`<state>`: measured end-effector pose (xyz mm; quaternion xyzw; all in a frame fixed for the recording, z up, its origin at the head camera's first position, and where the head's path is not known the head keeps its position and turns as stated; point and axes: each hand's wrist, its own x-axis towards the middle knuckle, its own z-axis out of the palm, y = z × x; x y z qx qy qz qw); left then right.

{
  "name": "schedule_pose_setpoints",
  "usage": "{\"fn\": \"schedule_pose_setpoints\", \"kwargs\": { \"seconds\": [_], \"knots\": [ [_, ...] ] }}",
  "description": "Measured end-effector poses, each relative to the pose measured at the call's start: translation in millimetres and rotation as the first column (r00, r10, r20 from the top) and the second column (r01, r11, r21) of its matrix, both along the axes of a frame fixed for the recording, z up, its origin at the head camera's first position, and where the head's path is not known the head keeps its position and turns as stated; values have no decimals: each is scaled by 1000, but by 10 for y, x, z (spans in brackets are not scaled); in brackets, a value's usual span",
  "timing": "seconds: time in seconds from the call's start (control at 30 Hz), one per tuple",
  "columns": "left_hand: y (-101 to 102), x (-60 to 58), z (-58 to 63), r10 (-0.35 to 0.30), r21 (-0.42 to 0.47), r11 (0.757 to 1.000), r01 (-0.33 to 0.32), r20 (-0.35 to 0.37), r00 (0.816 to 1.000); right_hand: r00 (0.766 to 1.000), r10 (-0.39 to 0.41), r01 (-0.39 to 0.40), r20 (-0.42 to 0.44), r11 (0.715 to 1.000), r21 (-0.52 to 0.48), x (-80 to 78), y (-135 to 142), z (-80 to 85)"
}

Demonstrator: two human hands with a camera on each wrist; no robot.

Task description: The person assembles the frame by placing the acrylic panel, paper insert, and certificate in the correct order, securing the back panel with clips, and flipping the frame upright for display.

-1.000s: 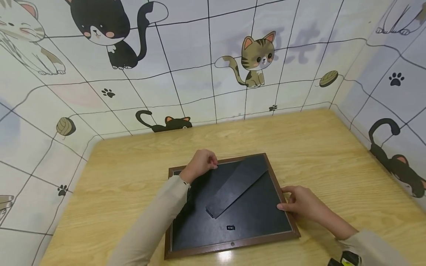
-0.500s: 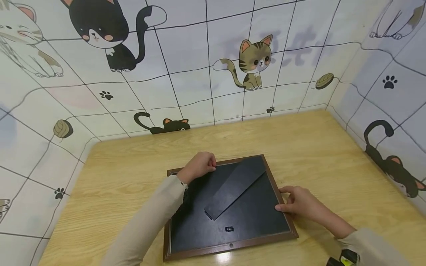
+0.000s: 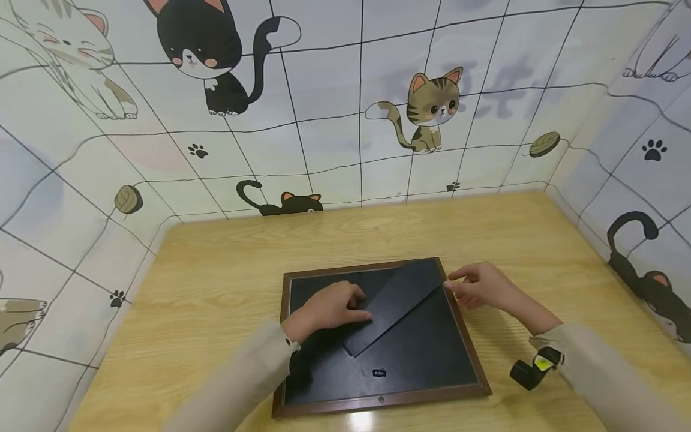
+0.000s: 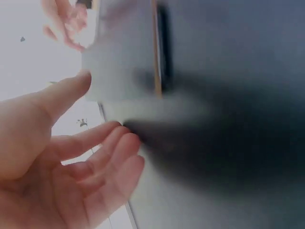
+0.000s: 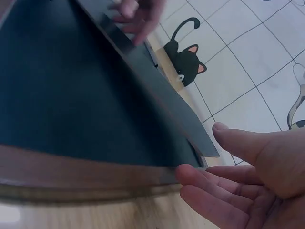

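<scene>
A brown-rimmed picture frame [image 3: 421, 396] lies face down on the table, its black backing board [image 3: 437, 348] upward. A long black easel stand [image 3: 398, 306] runs diagonally across the board; the right wrist view shows the stand flap [image 5: 167, 102] tilted up from it. My left hand [image 3: 333, 307] hovers over the board at the stand's left side, thumb and fingers apart and holding nothing. At the frame's upper right edge is my right hand [image 3: 483, 286], near the stand's far end. In the right wrist view the right thumb and fingers [image 5: 233, 138] are spread, with nothing between them.
The wooden table [image 3: 227, 264] meets a cat-patterned wall [image 3: 335, 138] at the back and sides. A small black clip [image 3: 379, 373] sits on the backing below the stand. A black strapped device [image 3: 534, 369] is on the right wrist.
My left hand has left the frame's top edge and come down over the board beside the stand. My right hand has let go of the right rim and moved up toward the corner.
</scene>
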<state>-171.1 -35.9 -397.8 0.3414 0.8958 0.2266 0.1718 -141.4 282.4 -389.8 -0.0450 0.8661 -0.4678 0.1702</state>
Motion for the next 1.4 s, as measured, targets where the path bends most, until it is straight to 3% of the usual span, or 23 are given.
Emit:
{"fn": "schedule_pose_setpoints", "kwargs": {
  "seconds": [0.1, 0.23, 0.4, 0.63, 0.8, 1.17, 1.4],
  "knots": [
    [29, 156, 15, -4, -31, 1000, 4, -12, 1000, 1000, 11, -10, 19, 1000, -10, -78, -31, -11],
    [87, 322, 15, 34, -93, 995, -40, -69, 997, 1000, 9, -9, 12, 1000, -5, -144, -72, -37],
    [123, 411, 3, 100, -116, 986, -117, -143, 985, 999, -31, 31, -14, 999, -34, -202, -110, -13],
    [109, 451, 25, 191, -9, 981, -193, -89, 978, 994, -72, 63, -83, 992, -110, -186, -150, 247],
    [52, 523, 9, 241, 102, 967, -235, -54, 969, 986, -53, 39, -156, 995, -90, -120, -262, 515],
    [-52, 690, -55, 307, 267, 919, -289, -29, 951, 969, -37, 23, -246, 998, -59, 100, -563, 927],
    [-102, 786, -63, 335, 329, 896, -297, -63, 940, 950, -13, -7, -311, 998, -63, 239, -758, 1097]
  ]
}}
